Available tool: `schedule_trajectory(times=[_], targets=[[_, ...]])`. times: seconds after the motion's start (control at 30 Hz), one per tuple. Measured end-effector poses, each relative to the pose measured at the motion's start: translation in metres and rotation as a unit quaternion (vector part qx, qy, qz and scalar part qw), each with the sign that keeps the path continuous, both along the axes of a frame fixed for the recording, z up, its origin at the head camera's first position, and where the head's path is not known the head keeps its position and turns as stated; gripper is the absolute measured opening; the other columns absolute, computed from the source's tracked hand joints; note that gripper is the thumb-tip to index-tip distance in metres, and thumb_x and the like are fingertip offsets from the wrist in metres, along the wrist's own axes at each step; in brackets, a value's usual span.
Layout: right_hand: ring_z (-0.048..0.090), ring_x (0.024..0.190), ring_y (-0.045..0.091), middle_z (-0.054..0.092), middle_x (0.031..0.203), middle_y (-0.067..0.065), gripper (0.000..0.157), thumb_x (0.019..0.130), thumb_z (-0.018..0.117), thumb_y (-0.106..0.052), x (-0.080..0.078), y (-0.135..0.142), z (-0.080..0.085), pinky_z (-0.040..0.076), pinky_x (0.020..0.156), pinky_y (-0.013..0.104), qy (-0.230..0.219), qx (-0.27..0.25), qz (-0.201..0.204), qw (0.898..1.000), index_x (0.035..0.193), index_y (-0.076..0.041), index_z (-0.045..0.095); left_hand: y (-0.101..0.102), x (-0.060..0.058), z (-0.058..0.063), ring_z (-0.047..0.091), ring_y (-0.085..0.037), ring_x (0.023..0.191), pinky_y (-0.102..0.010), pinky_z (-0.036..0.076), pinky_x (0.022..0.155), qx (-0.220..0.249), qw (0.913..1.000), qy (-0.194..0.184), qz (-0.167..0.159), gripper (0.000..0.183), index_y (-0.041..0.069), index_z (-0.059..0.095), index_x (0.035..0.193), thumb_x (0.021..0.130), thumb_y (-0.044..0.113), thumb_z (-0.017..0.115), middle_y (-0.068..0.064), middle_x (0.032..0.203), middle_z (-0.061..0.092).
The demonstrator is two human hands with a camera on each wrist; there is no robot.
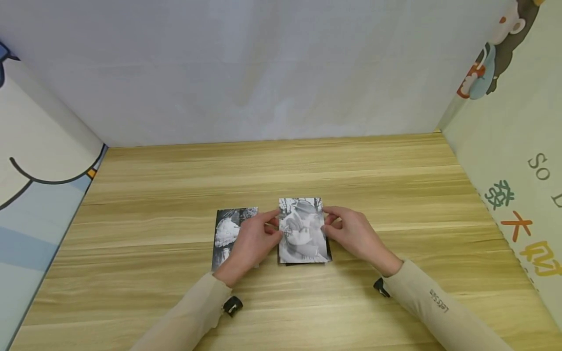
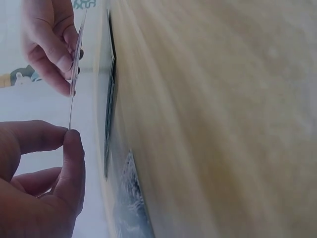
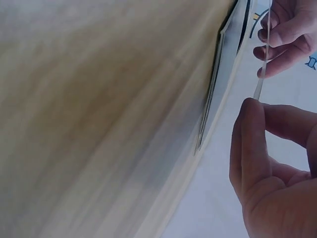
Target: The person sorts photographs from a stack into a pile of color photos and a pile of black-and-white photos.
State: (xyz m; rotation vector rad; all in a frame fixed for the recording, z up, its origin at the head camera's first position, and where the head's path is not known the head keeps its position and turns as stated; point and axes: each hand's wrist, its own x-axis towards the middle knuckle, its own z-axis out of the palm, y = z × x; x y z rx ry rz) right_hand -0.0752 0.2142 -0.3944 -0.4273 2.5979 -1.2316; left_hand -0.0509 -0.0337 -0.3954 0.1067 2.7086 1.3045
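A black-and-white photo card [image 1: 302, 231] is held by both hands above the table. My left hand [image 1: 254, 239] pinches its left edge between thumb and fingers, and my right hand [image 1: 353, 231] pinches the right edge. Seen edge-on in the left wrist view, the held card [image 2: 75, 82] is apart from a small stack of cards [image 2: 110, 99] lying below it. In the head view that stack is mostly covered by the held card. Left of it, another dark photo card [image 1: 226, 234] lies on the table, partly hidden by my left hand.
The wood-grain table [image 1: 153, 185] runs back to a pale wall [image 1: 263, 73]. Printed panels stand at both sides, the right panel [image 1: 496, 146] bearing cartoon figures and lettering. Black straps show at both wrists.
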Motion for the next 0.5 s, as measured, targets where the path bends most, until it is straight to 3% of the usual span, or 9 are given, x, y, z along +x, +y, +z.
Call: schedule_trajectory(times=[0.5], targets=[[0.074, 0.09, 0.023, 0.074, 0.101, 0.011, 0.048, 0.096, 0.069, -0.009, 0.005, -0.0047, -0.0023, 0.061, 0.079, 0.038, 0.01, -0.021, -0.002, 1.0, 0.141, 0.004, 0.059, -0.0071, 0.0031, 0.0059, 0.071, -0.015, 0.089, -0.032, 0.059, 0.076, 0.023, 0.9996, -0.002, 0.016, 0.055, 0.001, 0.061, 0.142, 0.089, 0.002, 0.07, -0.004, 0.102, 0.072]])
